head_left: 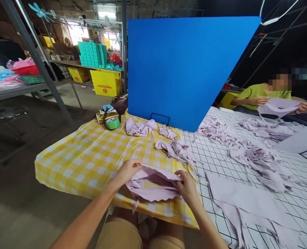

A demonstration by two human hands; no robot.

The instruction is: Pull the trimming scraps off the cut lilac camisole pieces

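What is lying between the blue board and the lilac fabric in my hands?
Crumpled lilac fabric pieces and bare yellow-checked tablecloth lie between them, as the head view shows.

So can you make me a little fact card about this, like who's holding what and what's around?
left hand: holds the lilac piece at one end
right hand: holds its other end
lilac piece: open in the middle
under it: yellow checked cloth
behind: big blue board
right side: lilac heap on white grid cloth
across: person holding lilac fabric
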